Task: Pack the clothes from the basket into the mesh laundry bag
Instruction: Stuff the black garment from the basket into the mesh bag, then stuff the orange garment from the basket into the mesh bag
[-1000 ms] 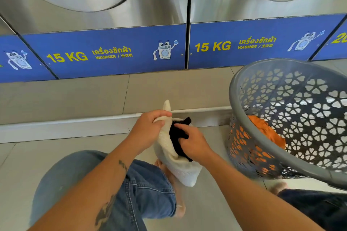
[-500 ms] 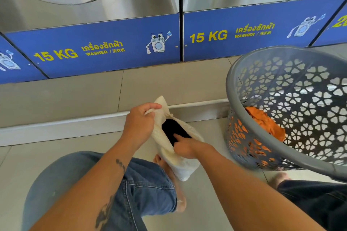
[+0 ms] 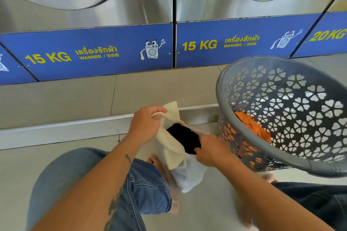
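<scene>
A cream mesh laundry bag [image 3: 170, 146] hangs between my knees with its mouth open. A black garment [image 3: 185, 138] lies inside the bag. My left hand [image 3: 145, 124] is shut on the far rim of the bag and its drawstring. The near rim is gripped by my right hand [image 3: 211, 151], which pulls the mouth wide. To the right a grey plastic basket [image 3: 262, 148] with flower-shaped holes stands tilted toward me, holding an orange garment [image 3: 252, 125].
Steel washing machines [image 3: 150, 2] with blue "15 KG" panels [image 3: 93, 52] line the wall ahead, above a tiled step [image 3: 56, 103]. My denim-clad knee [image 3: 84, 184] is at lower left, a dark trouser leg [image 3: 319, 202] at lower right, on a tiled floor.
My right hand has let go of the black garment inside the bag and now holds the bag's near rim. The bag's mouth is stretched wider, with the drawstring taut across it.
</scene>
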Demonstrator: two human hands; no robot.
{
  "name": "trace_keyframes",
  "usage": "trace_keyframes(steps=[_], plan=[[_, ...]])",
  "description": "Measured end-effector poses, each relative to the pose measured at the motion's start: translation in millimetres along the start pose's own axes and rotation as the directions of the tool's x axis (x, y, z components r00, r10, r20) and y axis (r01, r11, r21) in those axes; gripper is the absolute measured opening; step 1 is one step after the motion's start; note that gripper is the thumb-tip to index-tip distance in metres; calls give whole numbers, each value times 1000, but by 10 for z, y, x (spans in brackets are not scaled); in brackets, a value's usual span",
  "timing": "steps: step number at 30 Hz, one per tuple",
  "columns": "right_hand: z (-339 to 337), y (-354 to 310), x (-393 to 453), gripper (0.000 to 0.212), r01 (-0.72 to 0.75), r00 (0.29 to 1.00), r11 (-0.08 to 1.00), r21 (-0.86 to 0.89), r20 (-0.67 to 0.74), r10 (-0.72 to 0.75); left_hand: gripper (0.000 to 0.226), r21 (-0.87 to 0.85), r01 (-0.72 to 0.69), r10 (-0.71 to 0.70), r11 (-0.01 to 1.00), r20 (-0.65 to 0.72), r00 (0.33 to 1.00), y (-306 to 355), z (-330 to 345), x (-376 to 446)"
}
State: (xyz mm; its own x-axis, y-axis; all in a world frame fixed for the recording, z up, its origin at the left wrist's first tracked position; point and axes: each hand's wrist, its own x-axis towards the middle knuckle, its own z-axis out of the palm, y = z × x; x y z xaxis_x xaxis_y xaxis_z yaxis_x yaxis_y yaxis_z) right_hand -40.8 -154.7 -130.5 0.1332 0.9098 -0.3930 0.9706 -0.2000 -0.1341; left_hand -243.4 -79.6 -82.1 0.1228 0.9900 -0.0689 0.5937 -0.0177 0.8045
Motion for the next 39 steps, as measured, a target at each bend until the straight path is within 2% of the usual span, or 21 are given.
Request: trace_keyframes(steps=[2, 4, 7, 10, 12, 14, 15, 17, 18, 20, 22, 24, 27, 31, 36, 39], plan=[[20, 27, -6, 33, -7, 998, 1000, -17, -59, 6, 30, 4, -17, 17, 1000, 16, 1000, 10, 22, -21], [-12, 19, -16, 24, 24, 998, 1000, 6, -53, -24, 27, 10, -39, 38, 999, 23, 999, 20, 57, -41], [-252, -61, -74, 16, 163, 986, 971, 176, -2, -165, 24, 42, -68, 67, 997, 9, 998, 48, 98, -59], [-749, -116, -187, 25, 291, 950, 868, 401, -18, -310, 23, 84, -85, 85, 993, 8, 996, 86, 133, -63], [-1175, -22, -219, 24, 333, 932, 756, 563, -71, -357, 23, 105, -88, 87, 991, 17, 996, 147, 176, -56], [-1560, 201, -171, 21, 361, 928, 661, 658, -183, -324, 24, 154, -97, 94, 983, 29, 995, 260, 253, -25], [-1697, 353, -106, 21, 361, 933, 659, 660, -242, -268, 24, 183, -108, 104, 977, 32, 994, 330, 303, 1], [-1820, 704, 89, 25, 292, 945, 746, 598, -302, -128, 25, 202, -119, 117, 972, 22, 993, 487, 417, 59], [-1803, 885, 197, 28, 220, 957, 819, 530, -282, -74, 25, 182, -111, 111, 977, 10, 994, 564, 475, 87], [-1633, 1224, 395, 44, 54, 990, 949, 309, -138, -11, 27, 131, -99, 103, 986, -24, 994, 691, 592, 145], [-1370, 1484, 527, 69, -16, 998, 994, 105, 60, 10, 28, 113, -109, 117, 988, -62, 991, 782, 701, 189], [-1133, 1652, 641, 93, -5, 980, 997, -77, 196, 20, 27, 122, -111, 123, 986, -100, 987, 828, 775, 244], [-940, 1793, 855, 105, 41, 966, 960, -278, 257, 33, 28, 146, -75, 93, 986, -121, 988, 826, 822, 351], [-795, 1835, 1294, 99, 64, 959, 947, -316, 283, 30, 31, 185, -65, 80, 981, -78, 994, 773, 872, 460], [-422, 1733, 1859, 94, 100, 946, 935, -341, 324, 17, 38, 156, -40, 37, 987, 22, 999, 684, 936, 491], [-58, 1730, 2051, 93, 147, 917, 907, -396, 397, 25, 37, 149, -30, 24, 988, 43, 999, 594, 904, 523]])
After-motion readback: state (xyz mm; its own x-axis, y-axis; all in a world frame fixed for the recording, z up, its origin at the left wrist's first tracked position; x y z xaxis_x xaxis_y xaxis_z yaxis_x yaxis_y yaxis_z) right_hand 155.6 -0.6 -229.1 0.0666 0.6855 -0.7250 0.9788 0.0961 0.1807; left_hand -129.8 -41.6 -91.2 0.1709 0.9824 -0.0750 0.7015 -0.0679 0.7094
